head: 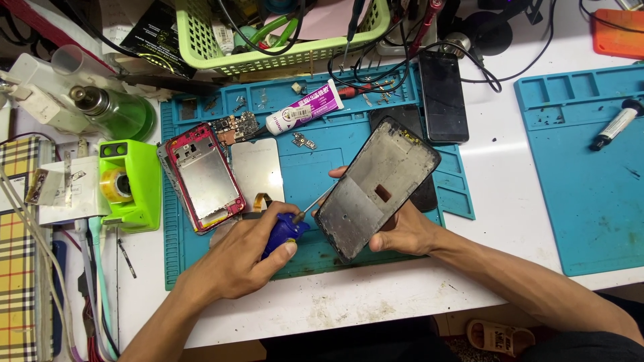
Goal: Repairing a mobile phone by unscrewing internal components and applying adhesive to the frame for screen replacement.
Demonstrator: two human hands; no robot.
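Black-rimmed and bare grey metal inside, the phone frame (pixel 377 188) is tilted up off the blue silicone work mat (pixel 315 251), propped in the right hand (pixel 402 231), whose fingers wrap behind its lower edge and one long side. That tilt seems meant to turn the open inner face toward the head camera and toward the tool. The left hand (pixel 241 258) is closed around the blue handle of a small screwdriver (pixel 290 226); its thin shaft slants up and away from the knuckles, with the tip at the frame's near long edge, seemingly touching it.

Just beyond the left hand lie a red-framed phone body (pixel 203 177) with its metal shield showing and a loose silvery plate (pixel 257 169), flat on the mat within easy reach. Farther past them sit a small circuit board (pixel 235 127) and a white glue tube (pixel 305 110) with a purple label. Beyond the right hand a dark phone (pixel 443 97) lies face up.

Farthest from the hands, a pale green mesh basket (pixel 282 57) holds tangled cables and green-handled tools. To the outside of the left hand stands a bright green tape dispenser (pixel 131 184) with a roll of tape in it. A second blue mat (pixel 583 174), to the outside of the right forearm, carries a black-capped syringe-like tube (pixel 616 125).
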